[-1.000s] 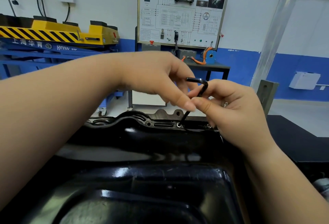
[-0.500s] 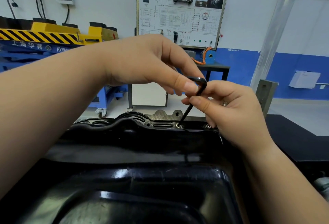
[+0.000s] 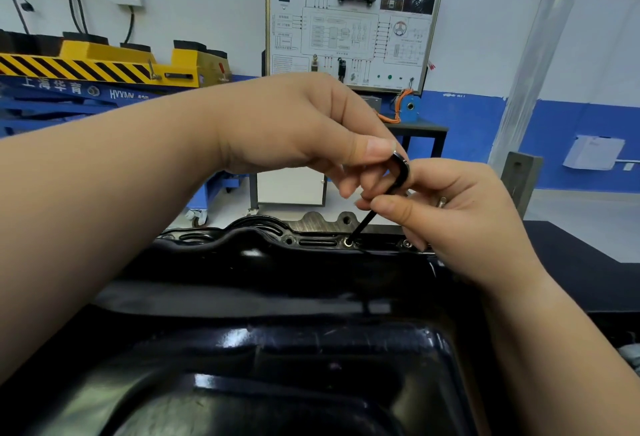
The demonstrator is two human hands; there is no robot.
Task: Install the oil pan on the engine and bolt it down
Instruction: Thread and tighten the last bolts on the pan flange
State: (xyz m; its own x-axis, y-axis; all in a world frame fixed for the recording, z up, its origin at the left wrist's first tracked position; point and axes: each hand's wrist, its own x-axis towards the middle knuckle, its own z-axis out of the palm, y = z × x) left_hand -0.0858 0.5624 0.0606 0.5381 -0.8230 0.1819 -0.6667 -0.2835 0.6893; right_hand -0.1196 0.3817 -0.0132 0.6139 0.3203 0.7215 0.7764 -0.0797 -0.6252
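The glossy black oil pan fills the lower half of the view, upside down on the engine. A black hex key stands tilted with its tip in a bolt on the pan's far flange. My left hand pinches the key's bent top between thumb and fingers. My right hand holds the key's shaft from the right, a ring on one finger. Another bolt sits in the flange just under my right hand.
Grey engine metal pokes up behind the flange. A dark bench surface runs to the right. Farther back stand a yellow and blue lift, a wiring training board and a grey steel bracket.
My left hand has lifted from the shaft to the key's bent top and turned it; the short arm now points more toward me. My right hand has stayed on the shaft.
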